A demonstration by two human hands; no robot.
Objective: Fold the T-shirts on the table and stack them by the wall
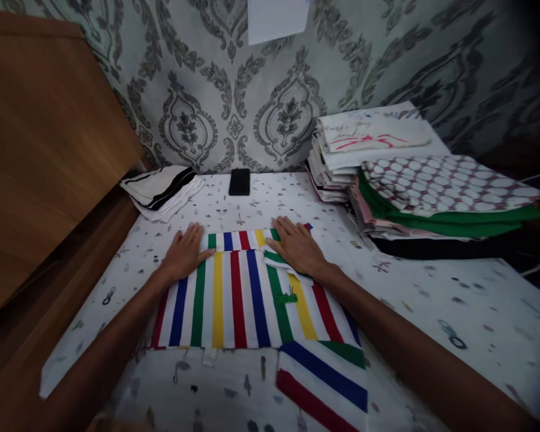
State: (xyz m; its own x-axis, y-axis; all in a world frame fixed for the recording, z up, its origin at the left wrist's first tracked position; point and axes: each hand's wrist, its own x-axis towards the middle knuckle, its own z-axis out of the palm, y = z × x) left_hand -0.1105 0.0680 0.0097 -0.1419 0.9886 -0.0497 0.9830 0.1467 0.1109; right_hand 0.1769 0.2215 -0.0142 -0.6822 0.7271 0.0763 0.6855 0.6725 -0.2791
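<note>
A striped shirt (pixel 240 300) in white, red, blue, green and yellow lies partly folded on a white patterned sheet (pixel 225 390). Its far edge is turned over in a narrow band, and a small green emblem shows on the right half. One sleeve (pixel 324 378) sticks out toward me at the lower right. My left hand (pixel 184 255) rests flat on the far left corner of the cloth, fingers pointing away. On the far right part, near the collar, my right hand (pixel 297 243) lies flat with its fingers stretched out.
Stacks of folded clothes stand on the right, one topped by a white printed garment (pixel 373 133), the other by a patterned cloth (pixel 445 186). A black phone (pixel 239 182) lies near the wall. Folded black-and-white cloth (pixel 162 189) sits beside wooden furniture (pixel 49 132) at left.
</note>
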